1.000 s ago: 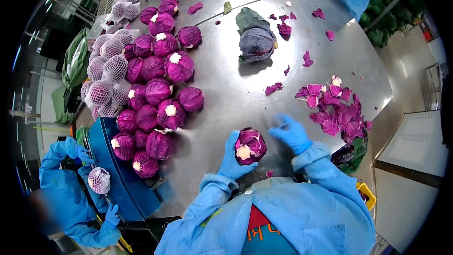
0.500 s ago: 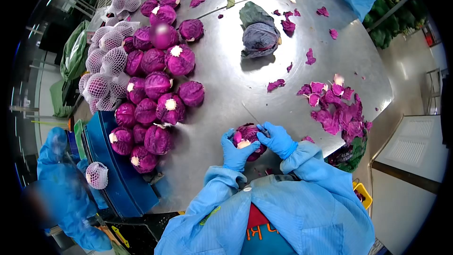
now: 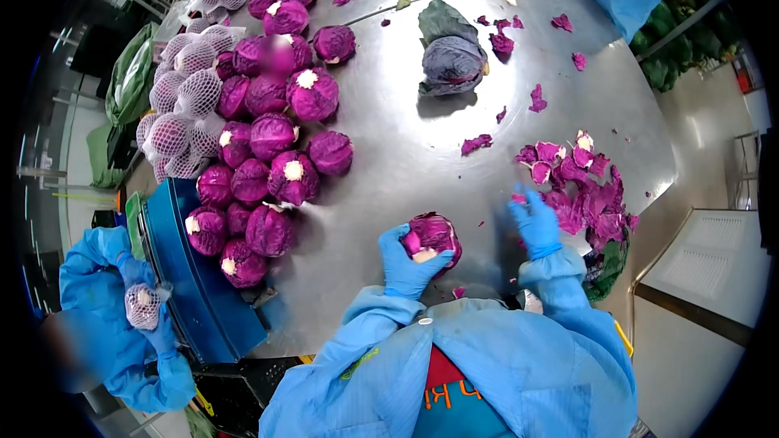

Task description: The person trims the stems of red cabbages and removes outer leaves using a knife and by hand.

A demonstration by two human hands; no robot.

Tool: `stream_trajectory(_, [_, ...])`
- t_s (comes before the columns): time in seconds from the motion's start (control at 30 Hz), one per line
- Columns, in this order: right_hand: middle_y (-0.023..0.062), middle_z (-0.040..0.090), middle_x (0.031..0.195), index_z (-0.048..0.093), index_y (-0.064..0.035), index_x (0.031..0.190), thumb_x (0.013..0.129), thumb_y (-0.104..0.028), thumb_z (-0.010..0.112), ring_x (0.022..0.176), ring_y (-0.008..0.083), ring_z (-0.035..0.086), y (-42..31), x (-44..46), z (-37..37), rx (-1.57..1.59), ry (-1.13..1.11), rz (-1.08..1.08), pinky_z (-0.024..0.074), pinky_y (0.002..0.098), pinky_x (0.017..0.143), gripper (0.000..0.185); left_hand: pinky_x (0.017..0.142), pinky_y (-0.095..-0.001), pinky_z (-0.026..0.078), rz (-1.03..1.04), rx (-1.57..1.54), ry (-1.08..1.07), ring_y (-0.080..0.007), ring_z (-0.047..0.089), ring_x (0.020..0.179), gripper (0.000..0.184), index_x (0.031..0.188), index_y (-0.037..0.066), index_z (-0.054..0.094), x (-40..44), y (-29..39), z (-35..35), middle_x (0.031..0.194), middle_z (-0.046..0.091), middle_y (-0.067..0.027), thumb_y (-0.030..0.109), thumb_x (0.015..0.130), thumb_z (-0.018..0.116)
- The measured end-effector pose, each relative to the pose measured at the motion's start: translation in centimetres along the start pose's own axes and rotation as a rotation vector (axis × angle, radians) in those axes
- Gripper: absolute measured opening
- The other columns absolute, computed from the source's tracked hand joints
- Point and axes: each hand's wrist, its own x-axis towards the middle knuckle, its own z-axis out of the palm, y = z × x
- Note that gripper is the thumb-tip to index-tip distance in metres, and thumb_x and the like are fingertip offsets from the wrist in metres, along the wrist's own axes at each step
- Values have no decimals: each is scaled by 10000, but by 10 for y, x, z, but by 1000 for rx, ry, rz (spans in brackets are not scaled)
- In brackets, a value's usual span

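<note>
A trimmed red cabbage (image 3: 435, 237) with a pale cut stem sits in my gloved left hand (image 3: 408, 264), which is closed round its left and lower side. My gloved right hand (image 3: 536, 223) is off to the right, apart from the cabbage. Its fingers are stretched out and slightly blurred, beside the heap of purple leaf trimmings (image 3: 604, 207). A small purple leaf piece shows at the fingertips; whether it is touched, I cannot tell. No knife can be made out now.
Several trimmed red cabbages (image 3: 272, 136) crowd the left of the steel table (image 3: 381, 146), by net-wrapped ones (image 3: 199, 93). An untrimmed cabbage (image 3: 453, 63) with a loose outer leaf lies further back among scraps. At left, a co-worker (image 3: 97, 276) holds a netted cabbage (image 3: 144, 306).
My right hand has let go of the cabbage and moved right, toward the trimmings. The thin blade seen near the cabbage no longer shows. The co-worker has both hands on a netted cabbage.
</note>
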Motion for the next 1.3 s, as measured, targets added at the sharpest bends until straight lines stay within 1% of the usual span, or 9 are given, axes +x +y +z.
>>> stream_trajectory(0.2, [52, 634, 911, 498, -75, 1349, 793, -326, 775, 800, 154, 598, -113, -50, -3, 254, -425, 111, 510, 305, 721, 670, 960, -465, 358, 318, 550, 37, -352, 474, 1082, 773, 1154, -6, 510, -7, 32, 42, 1143, 495, -190, 377, 545, 795])
stream_trajectory(0.3, [32, 635, 944, 464, -64, 1373, 804, -304, 771, 804, 135, 606, -63, -53, 39, 833, -346, 102, 515, 269, 673, 689, 966, -471, 360, 337, 586, -129, -368, 473, 1118, 837, 1260, 2, 489, -10, 36, 44, 1206, 499, -193, 367, 569, 787])
stream_trajectory(0.43, [58, 649, 1075, 481, -60, 1359, 841, -276, 738, 730, 64, 572, -52, -40, 1, 848, -635, 460, 453, 188, 551, 617, 983, -477, 350, 373, 616, -169, -363, 464, 1148, 848, 1280, 20, 481, -12, 46, 52, 1226, 492, -188, 386, 580, 790])
stream_trajectory(0.53, [81, 677, 896, 514, -99, 1326, 876, -305, 683, 643, 150, 619, -53, -42, 2, 766, -511, 328, 475, 282, 516, 523, 997, -489, 335, 365, 670, -190, -355, 443, 1183, 873, 1316, 54, 467, -14, 47, 61, 1273, 477, -164, 401, 585, 794])
stream_trajectory(0.63, [147, 667, 780, 549, -127, 1257, 911, -329, 605, 638, 289, 649, -44, -46, 6, 20, -311, -40, 498, 383, 543, 405, 1019, -498, 316, 364, 791, -250, -344, 415, 1229, 907, 1367, 90, 439, -16, 52, 67, 1344, 452, -138, 406, 595, 795])
stream_trajectory(0.73, [198, 651, 779, 580, -124, 1171, 932, -338, 545, 727, 377, 641, -60, -32, -9, -240, -158, 79, 509, 450, 603, 323, 1045, -496, 295, 360, 803, -300, -334, 372, 1301, 936, 1408, 113, 405, -18, 53, 68, 1421, 410, -125, 400, 606, 792])
stream_trajectory(0.87, [101, 665, 769, 622, -95, 1116, 882, -307, 668, 688, 193, 646, -27, 5, -13, 307, 36, -52, 509, 338, 633, 319, 1065, -496, 276, 392, 793, -339, -326, 332, 1358, 953, 1425, 116, 383, -16, 53, 59, 1473, 360, -137, 404, 613, 792])
stream_trajectory(1.0, [-20, 621, 756, 660, -93, 1104, 769, -358, 792, 704, 98, 566, -58, -22, -30, 340, -407, 106, 471, 284, 657, 447, 1068, -501, 276, 370, 741, -327, -343, 348, 1349, 956, 1416, 99, 390, -10, 53, 57, 1480, 335, -167, 414, 609, 795])
stream_trajectory(1.3, [170, 657, 763, 670, -103, 984, 819, -346, 631, 695, 355, 645, -5, 16, 27, 69, -68, 113, 514, 436, 665, 296, 1027, -506, 371, 557, 557, -389, -434, 394, 1247, 929, 1381, 238, 461, -10, 30, 17, 1389, 363, -229, 317, 545, 857])
